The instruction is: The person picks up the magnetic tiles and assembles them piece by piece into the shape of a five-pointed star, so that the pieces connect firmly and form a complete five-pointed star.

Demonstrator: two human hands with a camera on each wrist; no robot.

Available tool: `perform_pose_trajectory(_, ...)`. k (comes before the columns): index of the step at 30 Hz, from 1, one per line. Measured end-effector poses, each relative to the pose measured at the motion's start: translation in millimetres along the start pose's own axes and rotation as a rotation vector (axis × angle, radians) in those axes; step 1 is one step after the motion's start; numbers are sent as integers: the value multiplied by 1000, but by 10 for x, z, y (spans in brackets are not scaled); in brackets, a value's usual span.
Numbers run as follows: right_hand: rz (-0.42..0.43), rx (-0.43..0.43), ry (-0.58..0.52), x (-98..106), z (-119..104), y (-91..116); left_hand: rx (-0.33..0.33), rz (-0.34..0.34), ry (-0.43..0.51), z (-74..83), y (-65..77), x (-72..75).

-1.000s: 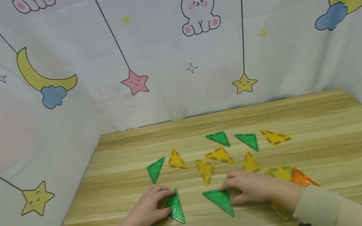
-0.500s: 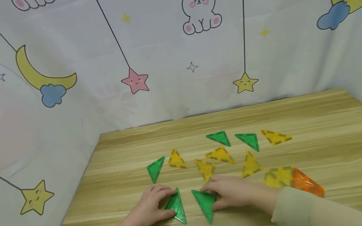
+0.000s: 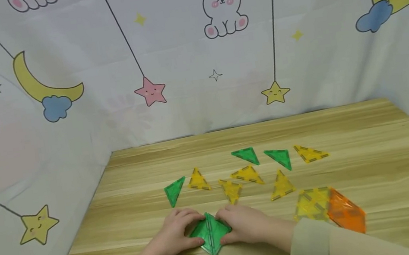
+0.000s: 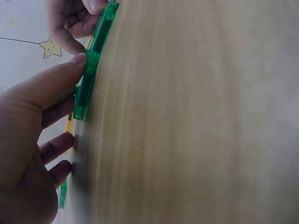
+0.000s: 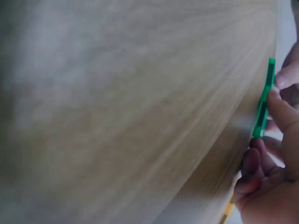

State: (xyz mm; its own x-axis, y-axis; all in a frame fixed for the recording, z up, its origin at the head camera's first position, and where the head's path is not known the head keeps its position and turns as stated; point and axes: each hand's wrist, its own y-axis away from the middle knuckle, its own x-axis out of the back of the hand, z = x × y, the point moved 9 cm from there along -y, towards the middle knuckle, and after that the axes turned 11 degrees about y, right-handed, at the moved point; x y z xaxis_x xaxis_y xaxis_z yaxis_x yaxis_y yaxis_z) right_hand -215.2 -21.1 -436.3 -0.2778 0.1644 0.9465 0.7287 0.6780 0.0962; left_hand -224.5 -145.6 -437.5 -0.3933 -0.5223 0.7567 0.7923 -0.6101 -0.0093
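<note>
Two green triangular magnetic tiles meet along their long edges near the front of the table, forming a square-like diamond. My left hand (image 3: 174, 233) pinches the left green tile (image 3: 202, 235) between its thumb and fingers. From the other side, my right hand (image 3: 246, 225) grips the right green tile (image 3: 218, 231) the same way. Seen edge-on in the left wrist view, the green tile (image 4: 96, 60) has dark strips inside its rim, with the thumb (image 4: 70, 70) on it. The right wrist view also catches the green tile edge (image 5: 264, 105) beside the fingers.
Behind the hands lie loose yellow triangles (image 3: 248, 175) and green triangles (image 3: 279, 158) on the wood-grain table (image 3: 125, 178). A joined group of yellow tiles (image 3: 314, 202) and orange tiles (image 3: 347, 211) lies by the right forearm. A printed curtain (image 3: 186, 51) hangs behind.
My right hand has slid its green tile leftward and turned it until its long edge met the tile in my left hand. The left hand has stayed nearly in place.
</note>
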Motion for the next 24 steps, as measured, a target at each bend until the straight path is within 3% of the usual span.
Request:
perform_pose_trajectory(9, -10, -8, -29, -21, 24, 21, 2, -30, 7, 28, 11, 12)
perform_pose_trajectory(11, -7, -6, -40, 9, 42, 13, -2, -6, 26, -4, -5, 85)
perform_pose_trajectory(17, 51, -8, -46, 227, 146, -128, 113, 196, 51, -356, -74, 565)
perform_pose_trajectory(21, 42, -34, -86, 313, 212, -295, 221, 224, 15, -614, -115, 715)
perform_pose_trajectory(24, 36, -72, -137, 359, 244, -422, 254, 211, 21, -726, -146, 733)
